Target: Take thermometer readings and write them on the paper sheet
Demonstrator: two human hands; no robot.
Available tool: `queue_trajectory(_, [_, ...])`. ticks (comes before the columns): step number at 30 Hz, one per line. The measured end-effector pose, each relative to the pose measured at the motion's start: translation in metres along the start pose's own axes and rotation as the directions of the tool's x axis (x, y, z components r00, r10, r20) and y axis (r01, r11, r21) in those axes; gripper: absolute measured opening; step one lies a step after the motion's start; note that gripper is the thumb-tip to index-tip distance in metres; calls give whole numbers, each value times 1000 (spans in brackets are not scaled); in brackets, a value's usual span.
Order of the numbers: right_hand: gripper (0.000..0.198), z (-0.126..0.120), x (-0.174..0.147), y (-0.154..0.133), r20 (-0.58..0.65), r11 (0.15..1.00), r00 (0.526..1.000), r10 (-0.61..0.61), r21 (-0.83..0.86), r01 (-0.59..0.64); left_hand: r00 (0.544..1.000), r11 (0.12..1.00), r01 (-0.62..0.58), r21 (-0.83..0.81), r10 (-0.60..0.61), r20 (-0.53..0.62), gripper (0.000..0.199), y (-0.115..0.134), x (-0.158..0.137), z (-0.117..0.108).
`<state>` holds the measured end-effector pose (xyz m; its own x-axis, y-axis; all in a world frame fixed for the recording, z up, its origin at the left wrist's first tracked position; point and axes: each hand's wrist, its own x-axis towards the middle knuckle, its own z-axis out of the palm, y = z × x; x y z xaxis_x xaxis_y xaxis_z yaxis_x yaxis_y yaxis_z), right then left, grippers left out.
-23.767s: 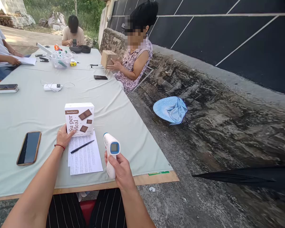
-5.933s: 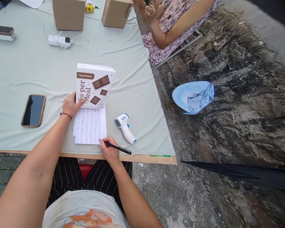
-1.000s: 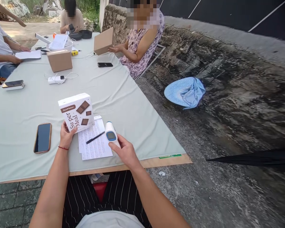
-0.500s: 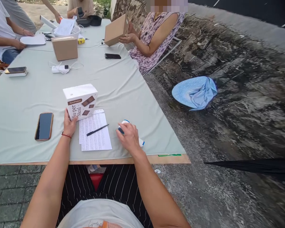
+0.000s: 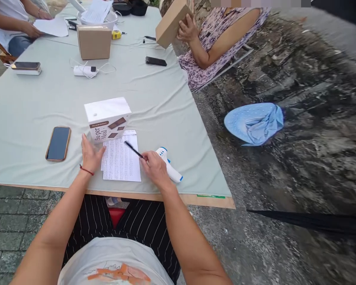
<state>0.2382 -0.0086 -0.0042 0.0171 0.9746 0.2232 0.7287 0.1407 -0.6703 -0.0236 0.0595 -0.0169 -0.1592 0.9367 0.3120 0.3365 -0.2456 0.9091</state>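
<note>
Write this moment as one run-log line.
Left hand: open near white cardboard box; right hand: holding slim black pen; white-and-blue thermometer gun: on pale-green cloth

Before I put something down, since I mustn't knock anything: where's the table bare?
Bare cloth lies between the white box and the black phone, and between the brown-cased phone and the corded white device. Around the papers it's crowded: left hand, right hand, pen, thermometer.

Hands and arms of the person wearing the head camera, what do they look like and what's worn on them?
The left hand and right hand are both ungloved. The left forearm and right forearm show no sleeves. A thin red bracelet circles the left wrist; nothing shows on the right one.
</note>
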Motion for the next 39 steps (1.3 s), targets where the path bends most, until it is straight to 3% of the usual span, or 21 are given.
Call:
queue_trajectory(3, [15, 3, -25, -9, -133, 913, 958, 253, 359, -191, 984, 936, -173, 305, 153, 90, 78, 21, -44, 0])
queue_trajectory(6, [18, 16, -46, -19, -135, 761, 895, 425, 589, -272, 897, 817, -414, 402, 289, 335, 27, 41, -82, 6])
queue_trajectory(8, [19, 25, -54, -26, -113, 712, 872, 476, 632, -307, 833, 746, -521, 415, 339, 436, 14, 50, -97, 10])
queue_trajectory(10, [19, 31, -59, -31, -97, 706, 866, 491, 626, -331, 792, 690, -583, 429, 367, 488, 15, 55, -106, 14])
queue_trajectory(15, [13, 34, -62, -38, -94, 769, 887, 452, 545, -334, 738, 602, -660, 448, 409, 537, 17, 54, -113, 17])
queue_trajectory(19, [13, 32, -63, -39, -84, 821, 924, 372, 495, -286, 733, 578, -670, 466, 416, 539, 19, 51, -115, 17])
queue_trajectory(23, [14, 32, -64, -37, -67, 848, 941, 331, 460, -265, 752, 636, -632, 443, 367, 547, 22, 51, -117, 18])
queue_trajectory(29, [13, 34, -65, -35, -68, 869, 953, 295, 433, -238, 741, 604, -657, 451, 407, 534, 19, 55, -116, 18])
queue_trajectory(34, [13, 33, -64, -35, -63, 887, 958, 279, 398, -232, 766, 680, -605, 414, 357, 534, 22, 54, -117, 18])
queue_trajectory(39, [14, 31, -64, -36, -52, 888, 959, 277, 395, -235, 755, 642, -627, 441, 360, 548, 23, 53, -117, 19])
